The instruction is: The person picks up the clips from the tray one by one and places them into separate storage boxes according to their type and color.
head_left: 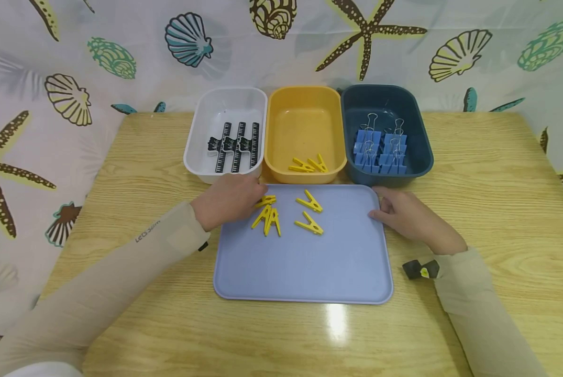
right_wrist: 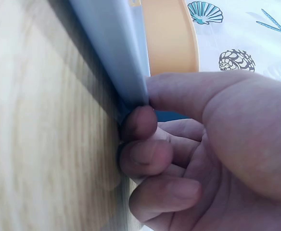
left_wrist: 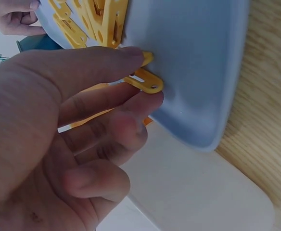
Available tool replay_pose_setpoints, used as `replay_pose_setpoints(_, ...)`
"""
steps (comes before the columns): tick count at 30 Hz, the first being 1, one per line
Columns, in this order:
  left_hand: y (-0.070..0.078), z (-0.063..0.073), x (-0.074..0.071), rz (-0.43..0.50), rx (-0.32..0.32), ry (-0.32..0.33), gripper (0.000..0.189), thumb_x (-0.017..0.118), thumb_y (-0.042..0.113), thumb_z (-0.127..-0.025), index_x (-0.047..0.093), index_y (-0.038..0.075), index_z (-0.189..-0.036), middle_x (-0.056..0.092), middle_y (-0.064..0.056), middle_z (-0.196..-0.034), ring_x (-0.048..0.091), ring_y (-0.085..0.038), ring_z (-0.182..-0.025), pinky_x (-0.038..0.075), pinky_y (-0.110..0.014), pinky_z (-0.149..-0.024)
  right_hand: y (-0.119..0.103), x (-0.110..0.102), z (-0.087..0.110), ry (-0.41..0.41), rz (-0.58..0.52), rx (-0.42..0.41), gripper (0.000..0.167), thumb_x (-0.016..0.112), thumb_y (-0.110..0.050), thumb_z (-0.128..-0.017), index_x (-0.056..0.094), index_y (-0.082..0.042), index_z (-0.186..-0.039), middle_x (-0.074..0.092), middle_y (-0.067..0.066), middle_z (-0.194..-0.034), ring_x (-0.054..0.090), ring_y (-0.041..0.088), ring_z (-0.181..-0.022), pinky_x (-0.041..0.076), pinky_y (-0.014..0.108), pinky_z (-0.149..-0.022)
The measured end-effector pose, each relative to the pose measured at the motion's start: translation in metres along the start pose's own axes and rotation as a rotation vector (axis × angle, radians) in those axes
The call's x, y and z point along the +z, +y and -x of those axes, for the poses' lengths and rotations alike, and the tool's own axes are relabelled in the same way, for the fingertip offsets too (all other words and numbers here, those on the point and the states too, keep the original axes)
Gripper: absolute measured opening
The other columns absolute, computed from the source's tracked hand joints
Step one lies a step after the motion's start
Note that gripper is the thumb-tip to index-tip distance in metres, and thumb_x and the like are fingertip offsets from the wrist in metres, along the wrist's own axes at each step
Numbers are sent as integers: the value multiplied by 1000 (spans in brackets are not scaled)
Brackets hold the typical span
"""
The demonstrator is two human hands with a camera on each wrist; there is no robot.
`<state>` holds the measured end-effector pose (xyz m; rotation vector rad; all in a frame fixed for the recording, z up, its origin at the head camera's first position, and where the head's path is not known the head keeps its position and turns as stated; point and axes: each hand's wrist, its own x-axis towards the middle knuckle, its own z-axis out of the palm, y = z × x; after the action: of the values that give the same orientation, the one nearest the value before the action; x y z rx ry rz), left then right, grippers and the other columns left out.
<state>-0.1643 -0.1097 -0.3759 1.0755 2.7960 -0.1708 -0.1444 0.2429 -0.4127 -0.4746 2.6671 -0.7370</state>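
Note:
My left hand (head_left: 228, 200) is over the upper left of the lilac tray (head_left: 305, 269). Between its thumb and fingers it pinches a yellow clothespin (left_wrist: 149, 83); the other fingers curl loosely below. Close by on the tray lie two overlapping yellow clothespins (head_left: 272, 222). Farther right are two separate ones, an upper clothespin (head_left: 311, 202) and a lower clothespin (head_left: 310, 224). My right hand (head_left: 410, 217) grips the tray's right rim near its upper corner, thumb on top and a fingertip underneath, as the right wrist view shows.
Behind the tray stand three bins side by side. The white bin (head_left: 199, 131) holds black-and-white patterned clips (head_left: 229, 145), the yellow bin (head_left: 305, 128) a few yellow clothespins (head_left: 304, 166), the dark blue bin (head_left: 415, 131) several blue binder clips (head_left: 367, 149). Patterned cloth hangs behind the wooden table (head_left: 488, 199).

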Motion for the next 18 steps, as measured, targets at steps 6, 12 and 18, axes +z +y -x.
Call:
replay_pose_setpoints(6, 0, 1, 1, 13, -25, -18, 6, 62, 6, -88, 67, 7, -86, 59, -3, -68, 50, -16, -60, 45, -28, -52, 1, 0, -1, 1, -1, 2, 33, 62, -15, -92, 53, -2, -121, 47, 2, -65, 46, 16, -58, 36, 26, -52)
replay_pose_setpoints(12, 1, 4, 3, 17, -44, -15, 11, 63, 4, -85, 64, 8, -74, 53, -2, -60, 45, -15, -54, 38, -26, -46, 2, 0, -1, -1, -4, 6, 31, 62, -15, -93, 53, -3, -120, 47, 2, -66, 46, 16, -59, 37, 26, -53)
replay_pose_setpoints(18, 5, 6, 4, 83, -51, -32, 15, 64, 1, -81, 60, 9, -69, 50, -1, -60, 45, -15, -56, 39, -26, -48, 2, 0, -1, -3, -8, 5, 31, 62, -15, -92, 53, -3, -120, 47, 2, -65, 46, 17, -58, 36, 26, -53)
